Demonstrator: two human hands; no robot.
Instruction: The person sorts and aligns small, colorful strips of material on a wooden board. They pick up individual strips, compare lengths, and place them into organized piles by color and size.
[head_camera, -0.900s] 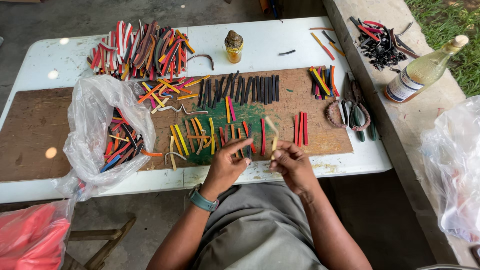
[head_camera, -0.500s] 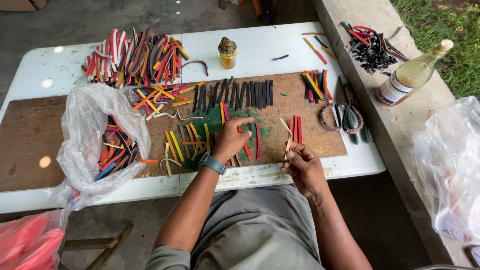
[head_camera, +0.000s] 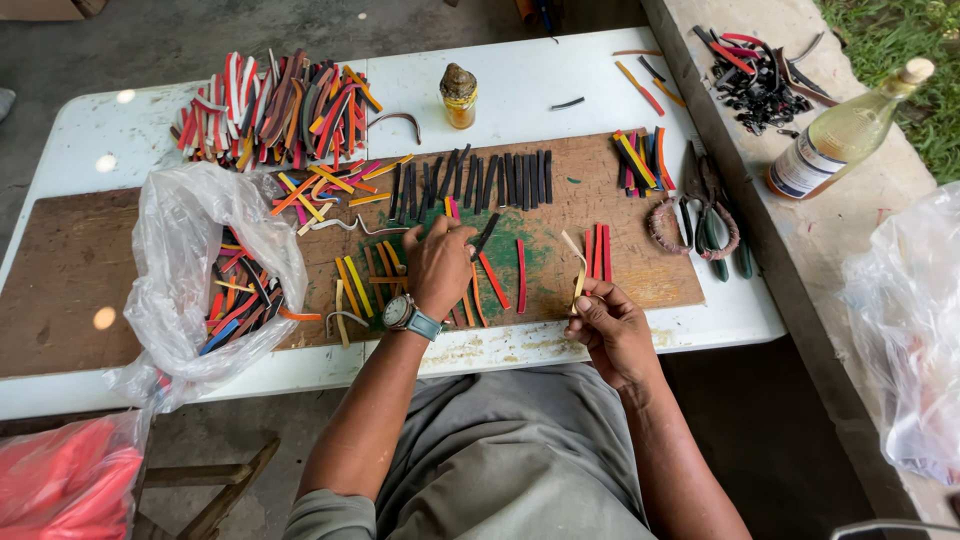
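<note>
My left hand (head_camera: 441, 262), a watch on its wrist, reaches over the brown board (head_camera: 60, 270) and pinches a black strip (head_camera: 487, 234) among loose orange, yellow and red strips (head_camera: 360, 285). My right hand (head_camera: 611, 325) sits at the table's near edge, fingers closed around a pale yellowish strip (head_camera: 578, 268) that sticks up from it. Two red strips (head_camera: 598, 250) lie just beyond that hand. A row of black strips (head_camera: 480, 180) lies farther back on the board.
A big heap of coloured strips (head_camera: 270, 110) is at the back left. A clear plastic bag (head_camera: 190, 270) holds more strips. A small jar (head_camera: 459, 96), pliers (head_camera: 712, 215), a bottle (head_camera: 845, 130) and dark scraps (head_camera: 755, 80) stand to the right.
My hands were together near the front edge; the left one has since reached forward onto the board and taken a black strip, while the right stays near the edge with the pale strip.
</note>
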